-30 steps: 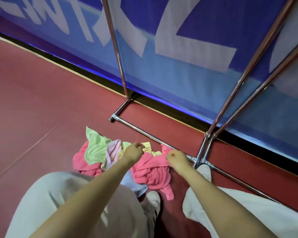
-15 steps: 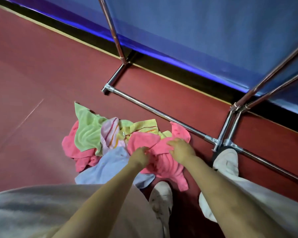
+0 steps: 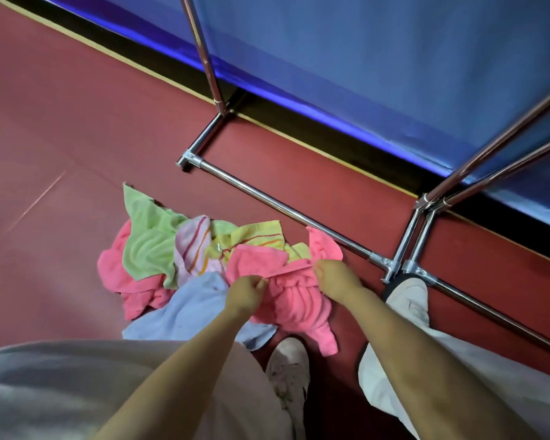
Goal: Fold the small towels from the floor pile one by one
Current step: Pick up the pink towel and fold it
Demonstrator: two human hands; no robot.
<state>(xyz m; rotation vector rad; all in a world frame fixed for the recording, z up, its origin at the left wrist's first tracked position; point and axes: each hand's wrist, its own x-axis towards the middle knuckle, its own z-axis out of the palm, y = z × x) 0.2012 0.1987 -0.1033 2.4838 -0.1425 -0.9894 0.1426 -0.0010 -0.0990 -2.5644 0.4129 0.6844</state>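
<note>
Two hands work at the near right side of the towel pile [image 3: 185, 268] on the red floor [image 3: 61, 128]. The left hand [image 3: 246, 292] has its fingers curled in tight, pinching the hem of a pink towel [image 3: 294, 300] between thumb and fingertips. The right hand [image 3: 335, 277] pinches the same hem further right, its fingers bent down onto the cloth and its thumb hidden beneath. Between the two hands the hem is pulled into a straight band, while the rest of the towel hangs bunched below it (one corner trails down toward the near shoe [image 3: 288, 373]).

The pile lies just left of and behind the hands. A green towel [image 3: 146, 236] lies at its far left over a second pink towel [image 3: 115, 274], a pale pink striped towel [image 3: 192, 246] sits in the middle, a yellow striped towel [image 3: 256, 235] lies at the far side, and a light blue towel [image 3: 191, 308] is spread nearest, partly under the left forearm.

A chrome rack frame [image 3: 286, 211] runs along the floor just beyond the pile, with a blue banner [image 3: 378, 65] behind it. The other shoe [image 3: 405, 295] touches the frame's joint at right.
</note>
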